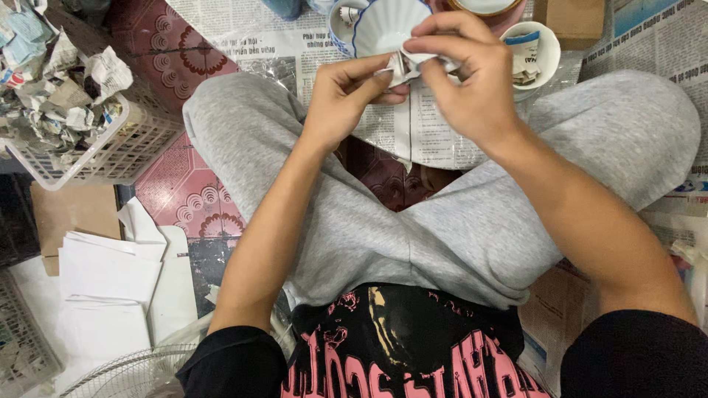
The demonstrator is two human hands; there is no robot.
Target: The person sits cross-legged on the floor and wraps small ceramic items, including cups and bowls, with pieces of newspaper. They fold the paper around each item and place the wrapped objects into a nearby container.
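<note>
Left hand (346, 92) and right hand (464, 74) fingers pinch a crumpled paper scrap (405, 66). Scrap touches a white fluted bowl (383, 26). Basket of paper scraps (110, 147) sits well apart.

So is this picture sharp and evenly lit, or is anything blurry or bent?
Head view: soft, even light with no glare and only faint shadows between the knees. The left hand and right hand on the white scalloped dish look sharp. The wide lens bends the edges, bowing the basket of crumpled paper and stretching the forearms.
</note>
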